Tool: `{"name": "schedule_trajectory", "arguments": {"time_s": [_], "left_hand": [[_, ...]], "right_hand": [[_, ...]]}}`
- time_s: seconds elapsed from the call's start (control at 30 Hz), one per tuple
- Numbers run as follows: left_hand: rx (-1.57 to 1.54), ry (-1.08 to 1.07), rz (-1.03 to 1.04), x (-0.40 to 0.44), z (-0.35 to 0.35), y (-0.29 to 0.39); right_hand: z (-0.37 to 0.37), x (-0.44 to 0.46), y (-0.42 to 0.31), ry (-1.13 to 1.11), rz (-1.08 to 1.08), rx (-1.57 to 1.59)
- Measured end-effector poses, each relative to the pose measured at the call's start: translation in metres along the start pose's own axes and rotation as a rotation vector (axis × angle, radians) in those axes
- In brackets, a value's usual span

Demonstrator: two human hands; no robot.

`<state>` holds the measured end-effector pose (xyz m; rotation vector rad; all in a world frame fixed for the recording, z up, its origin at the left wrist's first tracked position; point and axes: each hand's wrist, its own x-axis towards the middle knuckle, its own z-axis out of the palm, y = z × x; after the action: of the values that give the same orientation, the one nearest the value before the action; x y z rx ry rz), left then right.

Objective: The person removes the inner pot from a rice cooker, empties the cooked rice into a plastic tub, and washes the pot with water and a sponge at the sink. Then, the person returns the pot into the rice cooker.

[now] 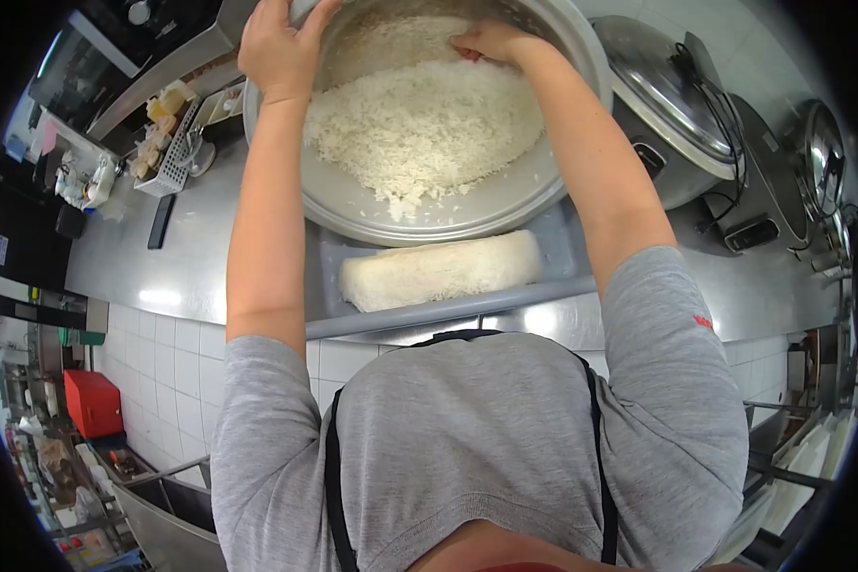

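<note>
Grey shirt [477, 429] up close — left hand [281, 48] has its grip clasped on the pot [429, 225]'s rim, right hand [491, 43] at the rice [429, 124] inside (grip curled, contents unclear) — pale block [443, 271] in the tray [562, 229].

dull grey metal pot [381, 221], shiny steel counter [200, 229]

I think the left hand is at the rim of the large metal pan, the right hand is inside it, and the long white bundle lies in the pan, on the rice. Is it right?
Not quite: the long white bundle lies in the grey tray, as the head view shows. The rest of the statement stands.
</note>
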<state>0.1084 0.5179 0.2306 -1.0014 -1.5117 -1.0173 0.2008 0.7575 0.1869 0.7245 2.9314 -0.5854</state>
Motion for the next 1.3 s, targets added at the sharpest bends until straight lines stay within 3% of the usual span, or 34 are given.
{"name": "schedule_trajectory", "arguments": {"time_s": [0.07, 0.17, 0.23, 0.33, 0.4, 0.47, 0.5, 0.57, 0.67, 0.73, 0.8, 0.87, 1.0, 1.07, 1.23, 1.3], "left_hand": [[-0.038, -0.015, 0.011, -0.002, -0.004, -0.001], [0.010, 0.024, 0.030, -0.005, -0.004, 0.000], [0.030, 0.040, 0.045, -0.006, -0.003, -0.004], [0.042, 0.028, 0.032, -0.011, -0.005, -0.011], [0.029, 0.065, 0.046, -0.012, -0.006, -0.017], [0.035, 0.061, 0.053, -0.012, -0.007, -0.017], [0.040, 0.066, 0.063, -0.011, -0.006, -0.016], [0.042, 0.050, 0.047, -0.009, -0.004, -0.012], [0.020, 0.028, 0.043, -0.007, -0.005, -0.004], [0.001, 0.022, 0.059, -0.005, -0.007, -0.002], [0.015, 0.049, 0.081, -0.005, -0.005, 0.000], [0.004, 0.025, 0.068, -0.006, -0.006, 0.002], [0.006, 0.000, 0.074, -0.003, -0.007, 0.001], [0.001, 0.017, 0.082, -0.002, -0.009, -0.003], [-0.004, 0.013, 0.055, -0.009, -0.011, -0.015], [0.019, 0.007, 0.054, -0.009, -0.011, -0.015]], "right_hand": [[0.013, 0.014, -0.003, -0.084, -0.063, 0.076], [0.040, -0.010, -0.037, 0.027, -0.031, -0.119], [0.043, -0.025, -0.055, -0.211, -0.027, -0.184], [0.072, -0.048, -0.064, -0.193, -0.219, -0.388], [0.086, -0.081, -0.077, -0.265, -0.177, -0.439], [0.133, -0.107, -0.067, 0.121, -0.297, -0.496], [0.150, -0.117, -0.063, 0.118, -0.306, -0.499], [0.177, -0.134, -0.058, 0.359, -0.426, -0.649], [0.189, -0.140, -0.056, 0.451, -0.468, -0.531], [0.127, -0.127, -0.081, -0.143, -0.204, -0.143], [0.095, -0.096, -0.078, 0.157, -0.156, 0.108], [0.077, -0.033, -0.073, 0.253, -0.183, 0.165], [0.110, 0.013, -0.088, 0.094, -0.351, 0.120], [0.112, -0.023, -0.110, -0.056, -0.356, -0.059], [0.137, -0.054, -0.095, -0.088, -0.569, -0.232], [0.099, -0.053, -0.096, -0.116, -0.248, -0.161]]}}
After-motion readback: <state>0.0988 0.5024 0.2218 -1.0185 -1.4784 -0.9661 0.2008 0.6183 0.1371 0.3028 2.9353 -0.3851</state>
